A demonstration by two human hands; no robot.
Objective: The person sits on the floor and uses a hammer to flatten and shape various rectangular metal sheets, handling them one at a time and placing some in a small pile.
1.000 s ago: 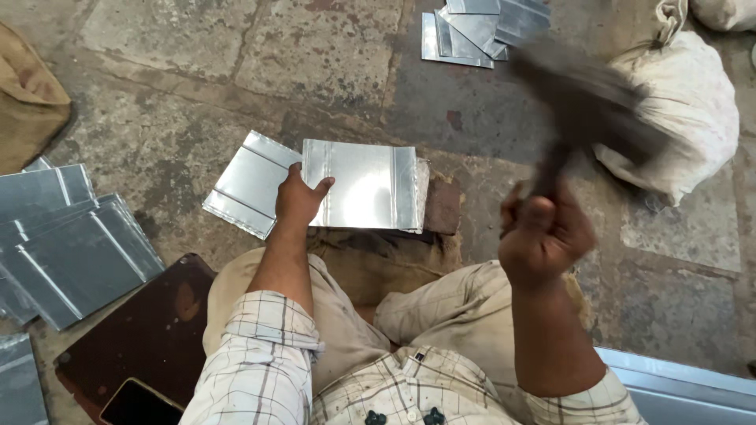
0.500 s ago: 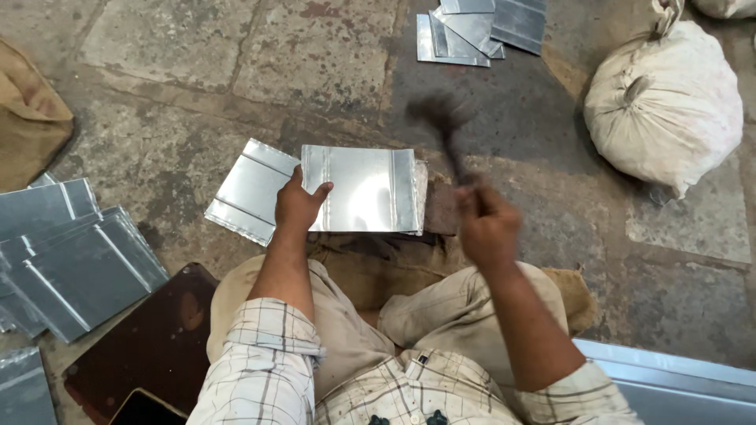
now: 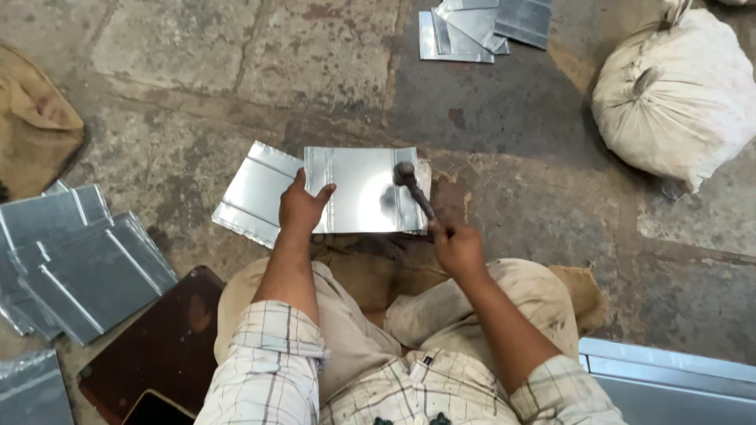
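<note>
A shiny folded metal sheet lies on the stone floor in front of my knees. My left hand presses flat on its left edge, fingers spread. A second ribbed sheet sticks out from under it to the left. My right hand grips the handle of a dark hammer. The hammer head rests on the sheet near its right edge.
A stack of grey metal sheets lies at the left. More sheets lie at the top. A tied white sack sits at the upper right, a brown sack at far left, a dark board by my left knee.
My right hand swung the hammer down from high at the right onto the right edge of the sheet. My left hand stayed pressed on the sheet.
</note>
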